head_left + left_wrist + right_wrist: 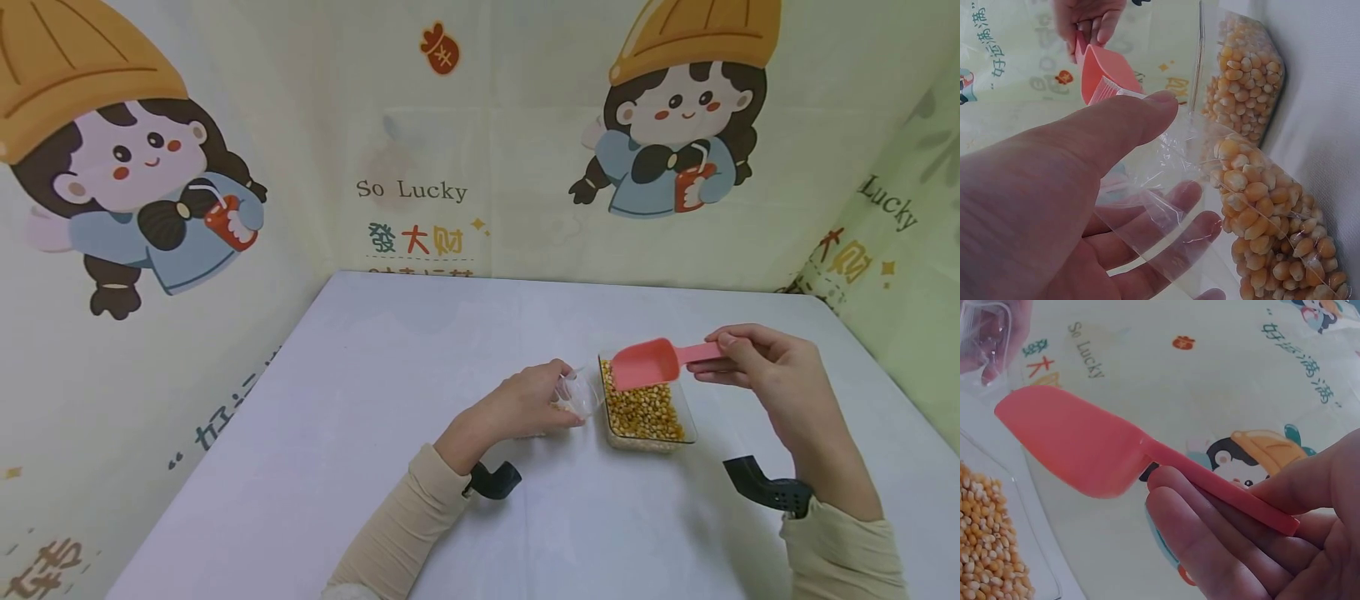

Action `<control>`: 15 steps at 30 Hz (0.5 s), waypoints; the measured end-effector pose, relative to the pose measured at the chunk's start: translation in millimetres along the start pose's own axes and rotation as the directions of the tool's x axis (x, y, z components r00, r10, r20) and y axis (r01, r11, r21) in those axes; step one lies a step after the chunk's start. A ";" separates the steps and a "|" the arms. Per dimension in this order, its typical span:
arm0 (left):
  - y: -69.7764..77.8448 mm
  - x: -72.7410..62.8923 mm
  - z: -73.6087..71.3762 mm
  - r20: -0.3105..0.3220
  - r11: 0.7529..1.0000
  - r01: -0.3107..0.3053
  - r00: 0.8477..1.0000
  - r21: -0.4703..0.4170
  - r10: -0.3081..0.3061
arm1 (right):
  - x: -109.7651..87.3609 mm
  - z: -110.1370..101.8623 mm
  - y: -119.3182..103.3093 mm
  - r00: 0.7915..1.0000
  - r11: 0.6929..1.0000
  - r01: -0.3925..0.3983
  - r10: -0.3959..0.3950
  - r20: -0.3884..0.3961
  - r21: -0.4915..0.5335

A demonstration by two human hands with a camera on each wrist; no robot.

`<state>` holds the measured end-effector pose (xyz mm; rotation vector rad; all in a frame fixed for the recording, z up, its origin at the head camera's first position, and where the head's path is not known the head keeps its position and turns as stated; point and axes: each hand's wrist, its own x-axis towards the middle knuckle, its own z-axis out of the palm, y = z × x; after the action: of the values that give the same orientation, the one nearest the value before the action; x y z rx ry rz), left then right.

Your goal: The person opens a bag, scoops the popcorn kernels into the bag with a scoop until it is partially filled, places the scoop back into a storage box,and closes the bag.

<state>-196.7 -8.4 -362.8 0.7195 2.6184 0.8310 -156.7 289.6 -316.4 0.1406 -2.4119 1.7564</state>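
My left hand (pixel 517 402) holds the mouth of a clear zip bag (pixel 579 392), its thumb along the upper edge. In the left wrist view, corn kernels (pixel 1269 219) fill the bag's lower part. By its handle, my right hand (pixel 780 379) grips a pink scoop (pixel 645 365) between thumb and fingers. The scoop's head is over a clear rectangular container (pixel 686 400), and no kernels show in it in the right wrist view. Yellow corn kernels (pixel 645 414) lie inside the container, just right of the bag.
Everything rests on or above a white table (pixel 420 350). Printed cloth walls (pixel 525 150) with cartoon figures and lettering stand behind it and at both sides. A black wrist camera mount (pixel 495 481) sits at the left wrist, another mount (pixel 768 487) at the right.
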 end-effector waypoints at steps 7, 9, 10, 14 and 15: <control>-0.7 -0.8 -0.8 -0.001 1.000 -0.004 1.000 0.002 0.004 | 0.7 -1.5 0.9 1.000 0.998 0.023 -0.023 0.002 -0.064; -0.7 -1.1 -1.0 -0.001 1.000 -0.004 1.000 0.006 0.004 | 1.1 -1.9 0.9 1.000 0.997 0.024 -0.024 0.002 -0.071; -0.6 -1.4 -1.1 -0.001 1.000 -0.003 1.000 0.007 0.003 | 1.0 -1.9 0.9 1.000 0.996 0.022 -0.022 -0.001 -0.086; -0.8 -2.4 -1.5 -0.002 1.000 -0.005 1.000 0.009 0.005 | 0.5 -1.9 0.7 1.000 0.992 0.005 -0.007 -0.014 -0.128; -1.1 -2.6 -1.6 -0.003 1.000 -0.007 1.000 0.009 0.007 | 0.3 -1.9 0.7 1.000 0.989 -0.001 -0.002 -0.018 -0.150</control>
<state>-195.7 -11.3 -361.8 0.7314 2.6255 0.8231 -157.0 291.6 -316.4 0.1070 -2.5194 1.5614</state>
